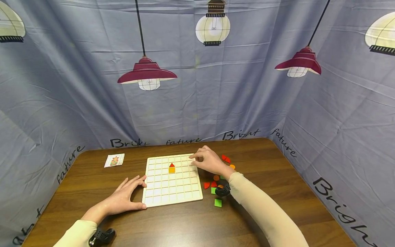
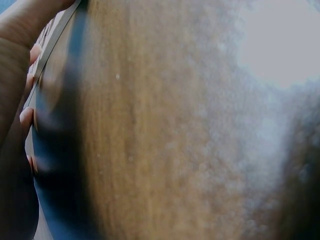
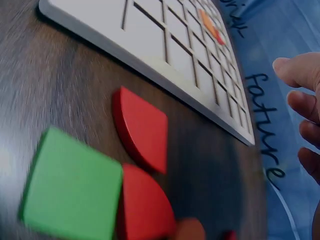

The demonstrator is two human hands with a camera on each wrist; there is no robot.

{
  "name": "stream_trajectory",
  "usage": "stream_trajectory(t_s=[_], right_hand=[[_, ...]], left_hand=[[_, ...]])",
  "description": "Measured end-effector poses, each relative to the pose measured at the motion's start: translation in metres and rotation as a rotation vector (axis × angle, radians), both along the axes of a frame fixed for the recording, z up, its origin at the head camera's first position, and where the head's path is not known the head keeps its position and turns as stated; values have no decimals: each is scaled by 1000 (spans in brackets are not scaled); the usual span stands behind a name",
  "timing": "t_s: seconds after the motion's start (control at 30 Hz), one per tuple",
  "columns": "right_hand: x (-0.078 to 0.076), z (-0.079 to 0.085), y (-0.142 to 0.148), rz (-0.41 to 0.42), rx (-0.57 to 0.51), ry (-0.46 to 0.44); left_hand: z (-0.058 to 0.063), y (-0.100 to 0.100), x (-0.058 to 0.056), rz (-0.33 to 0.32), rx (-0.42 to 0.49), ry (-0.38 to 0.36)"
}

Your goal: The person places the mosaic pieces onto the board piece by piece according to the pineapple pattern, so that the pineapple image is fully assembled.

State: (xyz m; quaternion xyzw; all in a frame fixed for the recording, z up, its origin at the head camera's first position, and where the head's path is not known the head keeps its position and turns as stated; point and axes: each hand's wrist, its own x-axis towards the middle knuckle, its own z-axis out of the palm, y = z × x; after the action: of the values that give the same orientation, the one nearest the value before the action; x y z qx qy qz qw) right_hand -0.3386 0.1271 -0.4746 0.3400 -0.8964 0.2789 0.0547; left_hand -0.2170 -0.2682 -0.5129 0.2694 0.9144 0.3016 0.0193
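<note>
A white gridded board [image 1: 182, 188] lies on the wooden table, with a small red triangle [image 1: 171, 165] directly above an orange square [image 1: 171, 170] on its grid. My left hand [image 1: 123, 196] is spread at the board's left side, fingertips and thumb right at the edge. Its fingers [image 2: 26, 117] also show along the board's rim in the left wrist view. Over the far right corner is my right hand [image 1: 211, 161], thumb and index finger apart, nothing visible between them. The right wrist view shows its fingers [image 3: 302, 102] loosely bent, raised beyond the board.
Right of the board lie loose pieces: red quarter-rounds [image 3: 145, 130], green squares [image 1: 218, 203] and orange rounds [image 1: 216, 178], some partly behind the right forearm. A paper card [image 1: 114, 160] with a coloured grid picture lies at the back left. A printed curtain [image 1: 197, 113] surrounds the table.
</note>
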Motion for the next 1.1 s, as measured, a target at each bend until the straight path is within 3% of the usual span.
stream_trajectory(t_s=[0.4,1.1], right_hand=[[10,17,38,-46,-45,-45],[16,21,107,-153,-99,-56]], left_hand=[[1,0,-1,-3,0,5],[4,0,-1,-4,9,-14]])
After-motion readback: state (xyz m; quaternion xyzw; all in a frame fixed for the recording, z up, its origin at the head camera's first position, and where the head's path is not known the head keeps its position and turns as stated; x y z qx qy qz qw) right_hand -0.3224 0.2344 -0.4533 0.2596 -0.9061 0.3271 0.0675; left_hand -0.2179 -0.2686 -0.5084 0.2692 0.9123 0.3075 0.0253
